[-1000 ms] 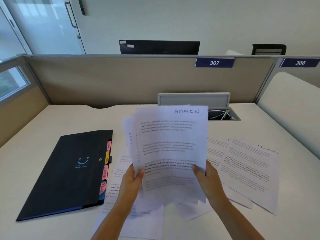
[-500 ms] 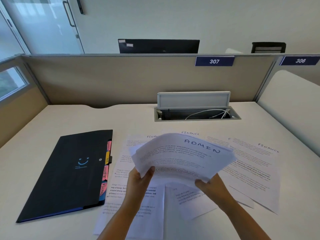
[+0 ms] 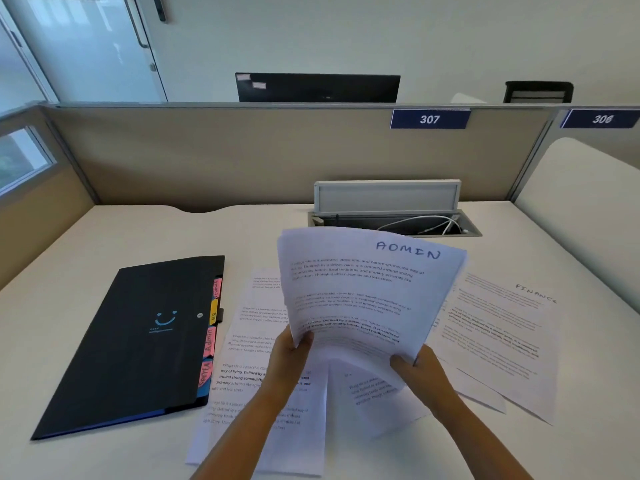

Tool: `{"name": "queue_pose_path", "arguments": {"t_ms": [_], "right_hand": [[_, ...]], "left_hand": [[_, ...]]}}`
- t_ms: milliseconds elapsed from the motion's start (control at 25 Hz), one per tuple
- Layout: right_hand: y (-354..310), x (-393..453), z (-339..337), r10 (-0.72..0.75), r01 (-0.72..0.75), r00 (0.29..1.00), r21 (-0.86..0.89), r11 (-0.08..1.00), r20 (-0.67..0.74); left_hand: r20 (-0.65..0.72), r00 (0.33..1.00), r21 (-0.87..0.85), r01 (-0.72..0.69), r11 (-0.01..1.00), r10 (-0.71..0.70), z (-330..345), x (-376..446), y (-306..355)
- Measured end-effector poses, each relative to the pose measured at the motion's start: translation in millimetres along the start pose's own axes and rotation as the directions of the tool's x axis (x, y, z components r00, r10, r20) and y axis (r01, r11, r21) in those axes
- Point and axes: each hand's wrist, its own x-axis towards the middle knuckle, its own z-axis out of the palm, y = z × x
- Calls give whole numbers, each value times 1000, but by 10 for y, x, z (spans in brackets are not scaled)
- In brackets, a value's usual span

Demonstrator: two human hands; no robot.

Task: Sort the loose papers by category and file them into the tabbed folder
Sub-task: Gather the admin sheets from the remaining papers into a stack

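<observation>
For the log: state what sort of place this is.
Most likely an open-plan office cubicle: a partition carrying the desk number plate 307, a desk cable tray, and a monitor beyond.

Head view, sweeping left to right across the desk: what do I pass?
Black tabbed folder → its coloured tabs → printed sheets lying flat → left hand → ADMIN stack held up → right hand → FINANCE sheet.

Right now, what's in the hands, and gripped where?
Both hold one stack of papers, top sheet marked ADMIN. The left hand pinches its lower left corner; the right hand grips the lower right corner.
</observation>
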Motion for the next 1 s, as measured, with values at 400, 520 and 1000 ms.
{"name": "queue_pose_path", "arguments": {"t_ms": [400, 520, 1000], "right_hand": [[208, 75, -44, 116, -117, 993, -38, 992, -29], [331, 121, -80, 224, -223, 974, 27, 974, -28], [512, 262, -140, 354, -350, 932, 62, 935, -74]], "left_hand": [[-41, 999, 281, -5, 960, 17, -175, 94, -490], [5, 999, 544, -44, 838, 49, -242, -14, -672], [342, 934, 913, -304, 273, -104, -335, -212, -1337]]}}
